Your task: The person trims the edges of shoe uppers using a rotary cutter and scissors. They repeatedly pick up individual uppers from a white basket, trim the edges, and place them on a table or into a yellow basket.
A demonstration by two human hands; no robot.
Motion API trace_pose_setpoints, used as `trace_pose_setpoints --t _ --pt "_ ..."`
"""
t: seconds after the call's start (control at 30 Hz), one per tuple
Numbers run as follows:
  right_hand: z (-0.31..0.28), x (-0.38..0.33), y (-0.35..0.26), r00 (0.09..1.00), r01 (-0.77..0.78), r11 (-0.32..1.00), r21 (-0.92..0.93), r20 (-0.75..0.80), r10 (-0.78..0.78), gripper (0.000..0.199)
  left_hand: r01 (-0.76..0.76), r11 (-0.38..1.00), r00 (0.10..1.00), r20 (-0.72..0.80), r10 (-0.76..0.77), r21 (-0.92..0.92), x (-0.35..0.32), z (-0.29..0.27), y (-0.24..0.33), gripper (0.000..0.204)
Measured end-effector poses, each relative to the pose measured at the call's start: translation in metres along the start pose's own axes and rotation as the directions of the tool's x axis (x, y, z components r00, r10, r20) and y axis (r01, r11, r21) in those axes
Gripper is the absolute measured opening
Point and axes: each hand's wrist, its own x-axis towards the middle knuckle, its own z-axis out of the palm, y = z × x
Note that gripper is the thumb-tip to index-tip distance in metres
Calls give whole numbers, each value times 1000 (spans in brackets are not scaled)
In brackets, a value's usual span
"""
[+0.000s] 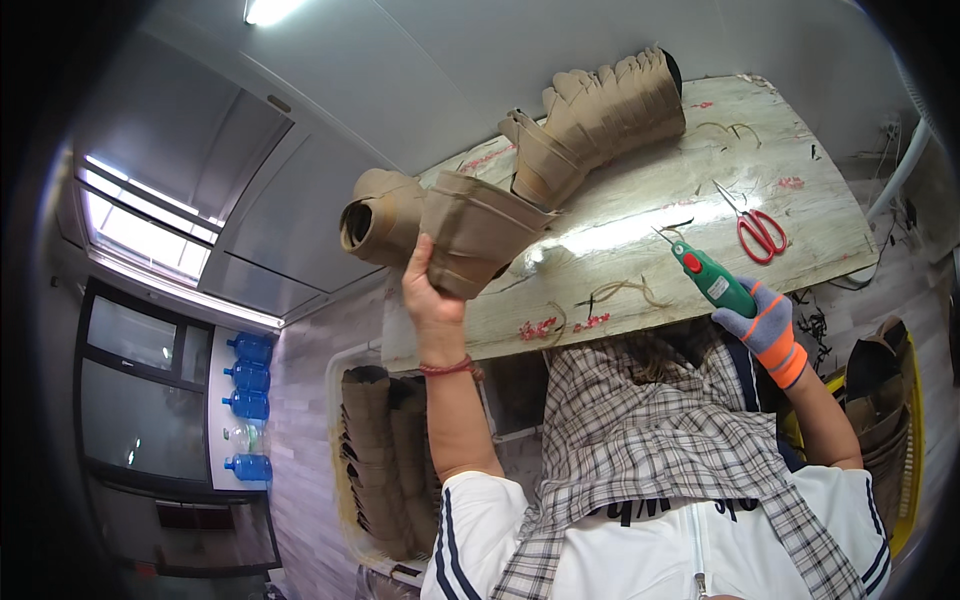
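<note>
My left hand point(432, 292), bare with a red band at the wrist, grips the near end of a long curved row of tan folded pieces point(560, 150). The row arcs from a rolled end point(375, 215) at the left up to the table's far edge. My right hand point(768, 328) wears a grey glove with orange trim. It holds a green pen-shaped tool point(710, 277) with a red button, its thin metal tip pointing over the tabletop. The two hands are well apart.
The pale marble-patterned table point(640, 215) carries red-handled scissors point(760, 232) and thin brown offcuts point(620, 292). A white bin of stacked tan pieces point(385, 465) stands at the left. A yellow bin with brown pieces point(885, 400) is at the right. Blue water bottles point(250, 405) line the wall.
</note>
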Motion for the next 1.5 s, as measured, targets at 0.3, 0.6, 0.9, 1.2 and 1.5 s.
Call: trace_pose_setpoints --t 0.3,0.6,0.9,1.2,1.5 --pt "-5 13 -6 920 362 875 -321 -29 -391 53 270 917 962 42 -270 -293 -33 -37 -23 34" --pt "-13 8 -12 907 400 859 -319 7 -420 51 442 819 897 192 -399 -366 -42 -25 -56 33" --pt "-9 8 -33 907 417 874 -249 55 -417 52 435 856 885 309 -349 -278 -49 -20 -74 36" --pt "7 5 -38 982 -173 967 187 111 154 54 -160 948 966 242 92 275 -97 -5 -117 34" --pt "11 18 -47 968 -235 951 200 137 210 51 -538 408 843 461 278 738 -98 -9 -143 8"
